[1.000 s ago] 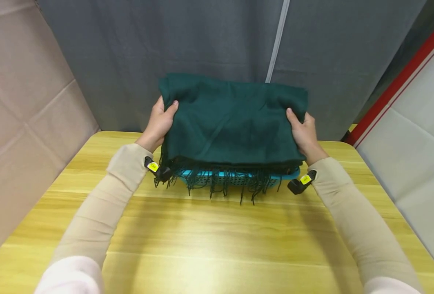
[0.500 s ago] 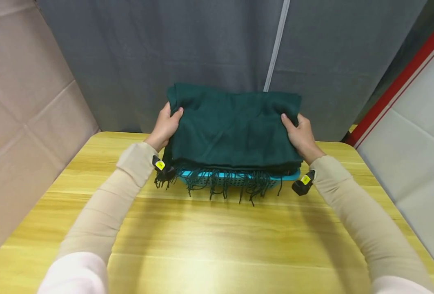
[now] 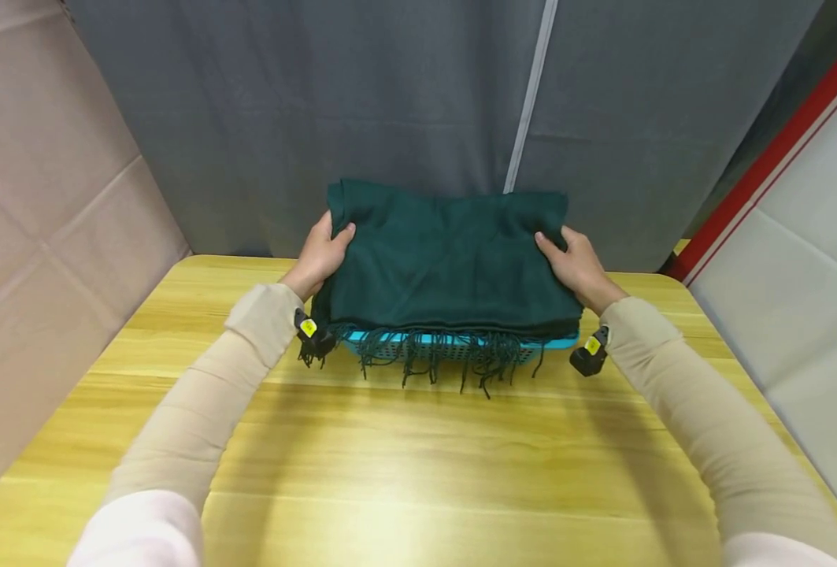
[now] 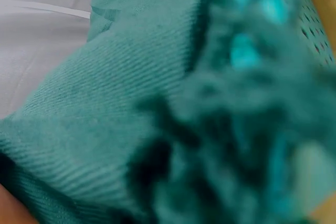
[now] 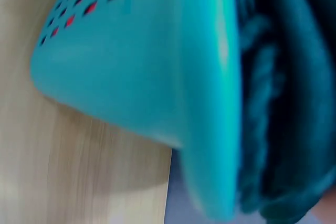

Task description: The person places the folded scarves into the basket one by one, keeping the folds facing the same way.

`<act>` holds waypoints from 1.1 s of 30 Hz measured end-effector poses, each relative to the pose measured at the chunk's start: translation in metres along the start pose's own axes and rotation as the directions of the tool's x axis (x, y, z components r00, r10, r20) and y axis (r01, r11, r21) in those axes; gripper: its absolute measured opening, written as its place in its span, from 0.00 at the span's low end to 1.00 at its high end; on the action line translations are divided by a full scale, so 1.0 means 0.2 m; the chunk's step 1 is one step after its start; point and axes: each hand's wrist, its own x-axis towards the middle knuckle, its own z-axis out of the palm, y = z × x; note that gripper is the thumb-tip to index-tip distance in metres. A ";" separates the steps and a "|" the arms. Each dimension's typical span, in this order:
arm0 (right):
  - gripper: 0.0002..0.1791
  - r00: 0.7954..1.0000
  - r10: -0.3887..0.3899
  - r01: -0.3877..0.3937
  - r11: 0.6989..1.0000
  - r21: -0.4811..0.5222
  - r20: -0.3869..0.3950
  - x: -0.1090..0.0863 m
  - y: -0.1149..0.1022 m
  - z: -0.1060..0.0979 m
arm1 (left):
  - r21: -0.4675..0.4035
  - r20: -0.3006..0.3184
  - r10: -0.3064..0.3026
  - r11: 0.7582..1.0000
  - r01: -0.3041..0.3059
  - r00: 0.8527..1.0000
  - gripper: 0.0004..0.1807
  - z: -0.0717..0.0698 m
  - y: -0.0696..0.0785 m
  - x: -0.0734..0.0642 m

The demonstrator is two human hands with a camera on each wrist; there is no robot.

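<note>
A folded dark green fringed scarf [image 3: 446, 264] lies over a blue plastic basket [image 3: 531, 350] on the table, its far edge raised and its fringe hanging down the basket's near side. At the scarf's left edge my left hand [image 3: 319, 253] grips the cloth, thumb on top. My right hand [image 3: 577, 266] holds the opposite edge the same way. Blurred fringe [image 4: 226, 129] fills much of the left wrist view. In the right wrist view the basket's rim [image 5: 210, 103] runs beside the scarf [image 5: 299, 77]; bits of red show through the basket's holes. The basket's inside is hidden.
The wooden table [image 3: 390, 472] extends in front of the basket. A grey curtain [image 3: 319, 102] hangs right behind it. A pale panel [image 3: 57, 220] stands at the left, and a white panel with a red border [image 3: 808, 228] at the right.
Both hands have lowered the scarf's far edge toward the basket and come somewhat closer together, still gripping it. The basket has stayed in place.
</note>
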 end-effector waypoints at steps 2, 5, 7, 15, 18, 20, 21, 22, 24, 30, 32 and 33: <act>0.30 1.000 0.006 -0.006 1.000 -0.005 0.021 0.01 0.01 0.00 | 0.002 0.008 -0.004 1.000 0.004 1.000 0.27 0.00 -0.01 0.00; 0.29 0.999 0.019 -0.019 1.000 -0.009 0.047 0.02 0.03 -0.01 | 0.012 0.019 -0.011 1.000 0.011 1.000 0.26 0.01 -0.02 0.00; 0.29 0.998 0.026 -0.025 1.000 -0.016 0.064 0.03 0.04 -0.01 | 0.020 0.033 -0.015 1.000 0.014 0.999 0.26 0.01 -0.02 0.00; 0.28 0.985 0.059 -0.052 0.998 -0.047 0.165 0.06 0.05 -0.02 | 0.055 0.076 -0.019 0.998 0.014 0.997 0.28 0.01 -0.05 0.03; 0.30 0.981 0.058 -0.044 0.996 -0.079 0.183 0.06 0.05 -0.02 | 0.077 0.088 -0.019 0.997 0.012 0.996 0.28 0.01 -0.07 0.04; 0.32 0.980 0.062 -0.042 0.993 -0.109 0.190 0.07 0.05 -0.02 | 0.096 0.095 -0.022 0.995 0.013 0.995 0.27 0.00 -0.08 0.05; 0.33 0.979 0.066 -0.042 0.991 -0.126 0.192 0.07 0.04 -0.02 | 0.104 0.099 -0.020 0.995 0.010 0.995 0.27 0.00 -0.08 0.06; 0.34 0.978 0.067 -0.040 0.990 -0.138 0.195 0.07 0.04 -0.02 | 0.114 0.105 -0.021 0.993 0.009 0.994 0.27 0.00 -0.08 0.06; 0.34 0.978 0.067 -0.034 0.986 -0.163 0.199 0.08 0.05 -0.02 | 0.129 0.116 -0.024 0.992 0.009 0.993 0.27 0.00 -0.09 0.07; 0.28 0.978 0.011 0.025 0.986 -0.165 0.209 0.08 0.06 -0.03 | 0.151 0.158 -0.046 0.988 0.022 0.986 0.28 0.00 -0.08 0.07; 0.26 0.977 -0.002 0.037 0.987 -0.159 0.212 0.09 0.06 -0.04 | 0.136 0.194 -0.069 0.990 0.043 0.979 0.29 -0.01 -0.08 0.07; 0.26 0.977 -0.005 0.040 0.987 -0.157 0.212 0.09 0.06 -0.04 | 0.125 0.214 -0.080 0.991 0.054 0.973 0.29 -0.02 -0.07 0.07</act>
